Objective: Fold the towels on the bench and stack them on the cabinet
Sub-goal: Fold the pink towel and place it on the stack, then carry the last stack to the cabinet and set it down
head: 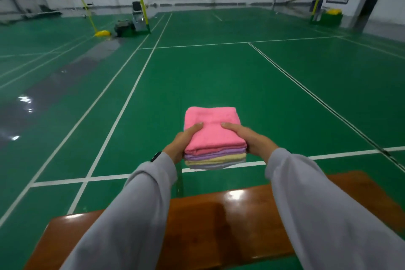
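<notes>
Two hands, one stack: we see the left hand (180, 146) and the right hand (252, 140) clasping a pile of folded towels (213, 144) from either side. It is held out in the air in front of the person, past the far edge of a single glossy wooden bench (219, 221) and over the green badminton court floor (219, 76). We count four colour layers in the pile: a pink towel (210, 123) on top, a purple towel (215, 153) under it, then a yellow towel (215, 159), and a grey towel (213, 166) at the bottom, with the folded edges facing the camera. Each thumb lies flat on the pink top, one near each side. The remaining fingers wrap down round the sides of the pile and pass out of sight beneath it, so both hands grasp the stack between thumb and fingers. Two light grey sleeves (131, 215) cover the arms, which cross above the bench top, and one dark wristband or watch (156, 156) shows at the left cuff. We cannot tell whether the bench carries anything under the arms. Beyond, white lines mark out the court, and we count three yellow net posts (142, 2) across the hall, the leftmost leaning over a yellow base (102, 33). Nets are strung between them in front of a white wall with dark windows.
</notes>
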